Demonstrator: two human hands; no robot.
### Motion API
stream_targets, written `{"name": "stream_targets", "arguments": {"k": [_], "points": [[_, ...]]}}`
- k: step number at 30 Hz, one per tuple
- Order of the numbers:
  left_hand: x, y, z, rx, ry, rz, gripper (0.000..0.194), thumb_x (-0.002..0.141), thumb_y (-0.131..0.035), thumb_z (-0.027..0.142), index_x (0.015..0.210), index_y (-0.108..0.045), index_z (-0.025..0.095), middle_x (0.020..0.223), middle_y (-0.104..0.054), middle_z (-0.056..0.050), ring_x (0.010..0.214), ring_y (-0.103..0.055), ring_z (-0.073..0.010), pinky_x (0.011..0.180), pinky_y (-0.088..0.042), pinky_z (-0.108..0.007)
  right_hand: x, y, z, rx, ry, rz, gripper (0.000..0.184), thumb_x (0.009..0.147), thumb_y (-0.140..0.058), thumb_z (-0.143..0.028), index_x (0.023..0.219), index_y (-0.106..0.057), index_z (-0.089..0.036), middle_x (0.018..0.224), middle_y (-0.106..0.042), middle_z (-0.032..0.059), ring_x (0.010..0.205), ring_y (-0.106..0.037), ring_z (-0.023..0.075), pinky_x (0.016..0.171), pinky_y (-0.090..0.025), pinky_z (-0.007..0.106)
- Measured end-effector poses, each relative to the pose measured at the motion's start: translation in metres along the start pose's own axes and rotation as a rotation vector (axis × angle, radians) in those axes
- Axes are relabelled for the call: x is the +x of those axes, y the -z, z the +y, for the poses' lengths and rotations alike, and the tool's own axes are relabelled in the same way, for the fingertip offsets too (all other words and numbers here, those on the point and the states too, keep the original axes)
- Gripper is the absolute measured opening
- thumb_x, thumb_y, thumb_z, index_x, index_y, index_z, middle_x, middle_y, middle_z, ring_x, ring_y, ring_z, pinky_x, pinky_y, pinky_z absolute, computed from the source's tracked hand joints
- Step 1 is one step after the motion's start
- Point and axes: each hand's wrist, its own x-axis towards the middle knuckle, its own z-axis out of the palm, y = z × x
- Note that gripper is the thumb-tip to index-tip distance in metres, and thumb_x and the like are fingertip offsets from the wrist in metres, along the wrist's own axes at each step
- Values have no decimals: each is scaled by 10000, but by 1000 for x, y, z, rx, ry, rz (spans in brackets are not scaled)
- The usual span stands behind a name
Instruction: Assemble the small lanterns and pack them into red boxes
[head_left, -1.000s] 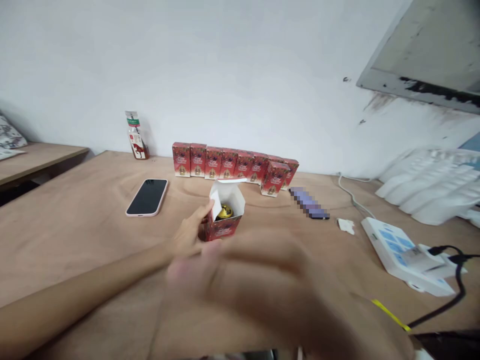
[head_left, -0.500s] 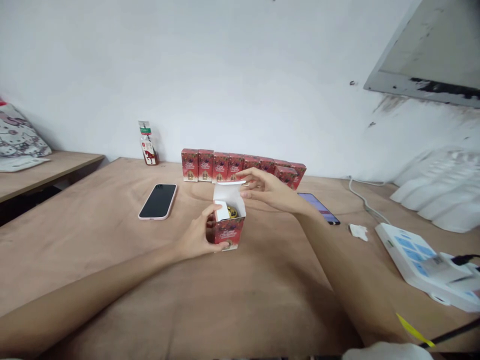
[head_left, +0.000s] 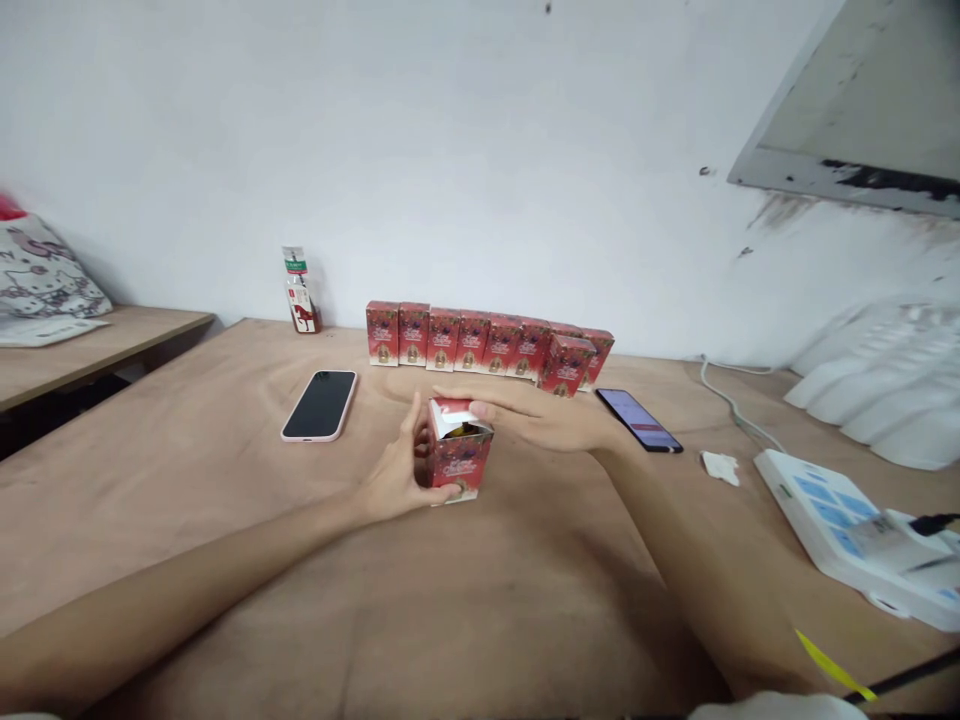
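Observation:
A small red printed box (head_left: 460, 465) stands upright on the table, its top flap partly folded over. Through the gap under the flap, a bit of something dark and yellow shows. My left hand (head_left: 397, 470) is closed around the left side of the box, thumb across the lower front and forefinger pointing up. My right hand (head_left: 544, 412) holds the box's top from the right: the thumb lies on the flap, and the stretched fingers reach along the back edge, partly hidden.
Several matching red boxes (head_left: 472, 340) form a row by the wall, one standing in front. A pink-edged phone (head_left: 320, 405) lies left, another phone (head_left: 640, 420) right. Also there: a bottle (head_left: 301, 292), crumpled white scrap (head_left: 720, 467), power strip (head_left: 840, 525) and white stacked pieces (head_left: 892, 385).
The box's raised flap has come down over the opening. My right hand has moved lower and left onto it, while my left hand keeps its grip on the box.

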Motion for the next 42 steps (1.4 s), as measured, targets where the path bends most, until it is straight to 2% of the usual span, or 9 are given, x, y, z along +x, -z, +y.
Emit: {"name": "stream_targets", "arguments": {"k": [2, 4, 13, 21, 25, 29, 32, 37, 42], "points": [[0, 0, 2, -16, 11, -12, 1187, 648, -748, 335, 1423, 149, 274, 1304, -479, -142, 1137, -533, -303, 905, -483, -488, 1, -4, 3, -86, 19, 5, 405, 960, -326, -321, 1353, -407, -266, 1439, -395, 10, 1337, -333, 151, 1128, -254, 400], [1, 0, 6, -15, 19, -9, 1164, 654, -742, 328, 1431, 122, 257, 1297, -480, -154, 1110, -552, -303, 872, -508, -474, 3, -7, 6, -146, 38, 6, 411, 959, -327, -329, 1357, -402, -259, 1440, -392, 11, 1341, -326, 147, 1131, -251, 398], [5, 2, 13, -58, 82, -71, 857, 640, -752, 331, 1344, -275, 227, 1245, -522, -125, 1016, -605, -275, 786, -560, -412, 1, -9, 2, -279, -10, 16, 431, 956, -315, -321, 1381, -359, -267, 1457, -361, 19, 1346, -322, 180, 1111, -282, 439], [6, 2, 10, -113, 119, -50, 813, 658, -734, 325, 1320, -274, 215, 1237, -530, -129, 994, -621, -267, 794, -555, -433, 9, -21, -4, -490, -64, 99, 427, 955, -273, -235, 1354, -408, -168, 1391, -449, 99, 1265, -431, 230, 1024, -391, 446], [6, 4, 12, -83, 90, -87, 799, 656, -727, 335, 1314, -292, 203, 1249, -531, -130, 1060, -588, -292, 853, -521, -465, 5, -26, -14, -569, -96, 43, 454, 957, -283, -315, 1385, -357, -185, 1399, -430, 114, 1251, -436, 279, 972, -421, 488], [6, 7, 12, 21, 37, -114, 753, 670, -713, 356, 1298, -336, 183, 1259, -532, -124, 1141, -527, -308, 944, -450, -489, 2, -31, -26, -583, -181, 2, 569, 909, -403, -424, 1417, -284, -195, 1414, -389, 155, 1154, -520, 320, 897, -463, 490], [8, 8, 8, 70, 30, -142, 677, 713, -668, 429, 1270, -378, 175, 1277, -520, -124, 1156, -511, -306, 953, -436, -488, 5, -33, -28, -597, -253, -28, 658, 860, -513, -332, 1435, -220, -203, 1379, -406, 184, 1019, -596, 319, 792, -503, 467], [9, 8, 5, 514, 67, -260, 887, 659, -668, 571, 1336, -333, 106, 1387, -400, -206, 1259, -396, -363, 1029, -331, -532, 4, -22, -4, -607, -354, -25, 712, 807, -559, -228, 1430, -215, -220, 1347, -407, 169, 990, -600, 317, 769, -490, 410], [4, 4, 10, 848, 43, -478, 815, 841, -368, 615, 1400, -253, 33, 1485, -198, -204, 1389, -156, -310, 1129, -140, -491, -3, 10, 53, -652, -606, 84, 752, 804, -547, -254, 1445, -155, -224, 1342, -387, 174, 967, -611, 322, 766, -477, 391]]}}
